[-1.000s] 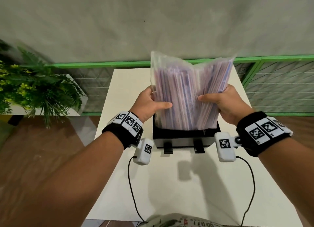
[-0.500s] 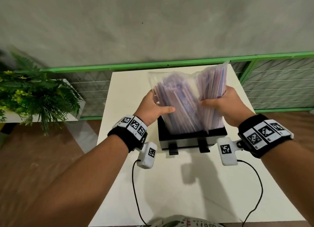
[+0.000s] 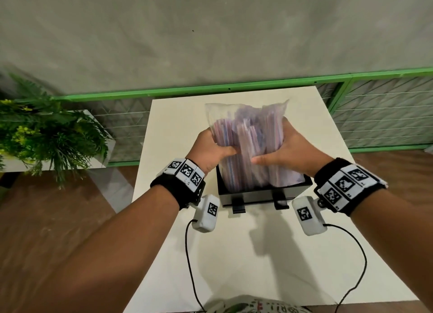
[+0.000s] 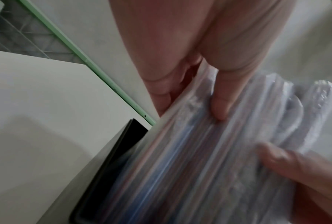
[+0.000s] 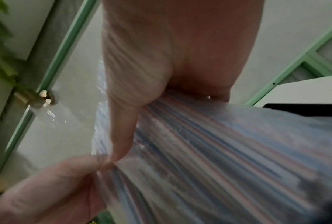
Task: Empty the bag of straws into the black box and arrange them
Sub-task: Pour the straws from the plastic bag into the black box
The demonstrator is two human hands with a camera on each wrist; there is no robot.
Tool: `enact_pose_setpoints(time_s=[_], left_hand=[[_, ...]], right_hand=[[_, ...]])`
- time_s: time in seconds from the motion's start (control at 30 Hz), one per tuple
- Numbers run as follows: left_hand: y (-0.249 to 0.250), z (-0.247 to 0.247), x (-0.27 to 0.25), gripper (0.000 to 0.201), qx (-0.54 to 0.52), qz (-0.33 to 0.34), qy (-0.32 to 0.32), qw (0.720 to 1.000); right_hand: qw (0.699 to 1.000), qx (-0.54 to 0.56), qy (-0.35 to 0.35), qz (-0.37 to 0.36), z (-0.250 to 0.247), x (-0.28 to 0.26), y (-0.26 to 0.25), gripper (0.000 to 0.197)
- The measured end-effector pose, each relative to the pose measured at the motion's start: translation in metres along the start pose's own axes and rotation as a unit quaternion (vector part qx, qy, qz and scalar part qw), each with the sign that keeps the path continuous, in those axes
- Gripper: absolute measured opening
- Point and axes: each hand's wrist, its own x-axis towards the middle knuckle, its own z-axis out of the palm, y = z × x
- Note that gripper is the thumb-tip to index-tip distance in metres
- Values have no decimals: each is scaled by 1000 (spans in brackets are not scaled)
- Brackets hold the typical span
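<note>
While both hands squeeze it, the bag of straws sits lower in the black box than before.
The left hand and right hand each grip one side of the bag. Its top has sunk and leans away now. The box stands on the white desk.

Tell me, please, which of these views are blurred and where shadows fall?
Head view: sharp, with soft shadows on the white table in front of the black box. Both wrist views: dim, the clear plastic bag of striped straws smeared by motion blur.
</note>
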Motion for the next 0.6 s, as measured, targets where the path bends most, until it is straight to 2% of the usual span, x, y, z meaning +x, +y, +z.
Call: enact_pose_setpoints(time_s=[0.07,0.17,0.27,0.33,0.43,0.6], left_hand=[[-2,2,-1,45,-3,0,4,1000],[-7,-2,-1,46,-30,-11,13,999],[-4,-9,0,62,-46,-18,25,998],[-1,-10,1,63,-43,-12,16,999],[1,-11,3,68,-42,-10,12,999],[0,-8,1,58,-36,-15,-9,999]], right_hand=[[999,-34,7,1,7,4,-1,105],[999,-21,48,2,5,11,-5,80],[996,-3,93,1,0,12,-6,60],[997,-19,80,2,1,9,-7,56],[994,8,105,-1,1,7,-5,47],[996,25,87,12,-3,8,-6,46]])
